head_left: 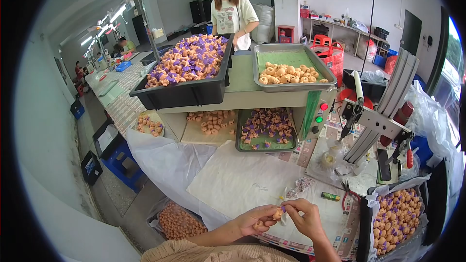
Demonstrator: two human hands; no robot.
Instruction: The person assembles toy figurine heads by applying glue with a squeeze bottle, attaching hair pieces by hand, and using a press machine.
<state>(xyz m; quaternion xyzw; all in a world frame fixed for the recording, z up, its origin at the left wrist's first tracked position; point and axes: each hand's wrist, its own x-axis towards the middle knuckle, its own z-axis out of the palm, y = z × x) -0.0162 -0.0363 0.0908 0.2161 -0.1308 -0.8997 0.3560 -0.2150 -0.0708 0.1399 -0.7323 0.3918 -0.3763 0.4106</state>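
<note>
Near the bottom centre, above the paper-covered table point(233, 177), my left hand point(252, 221) is closed around small orange pieces point(260, 225). One of these pieces point(277, 213) sticks up at its fingertips, with a bit of purple beside it. My right hand point(305, 217) meets it from the right, its thumb and finger pinched on the small purple part point(284, 209). The two hands almost touch. Just behind them on the paper lies a little heap of clear and pinkish bits point(300, 185).
A black crate point(179, 98) of orange-purple pieces and a metal tray point(296, 88) stand on the shelf. Below is another tray point(266, 150). At right are a metal press point(376, 116), red pliers point(347, 195), a green battery point(330, 196) and a full lined bin point(366, 228). A person point(230, 17) stands behind.
</note>
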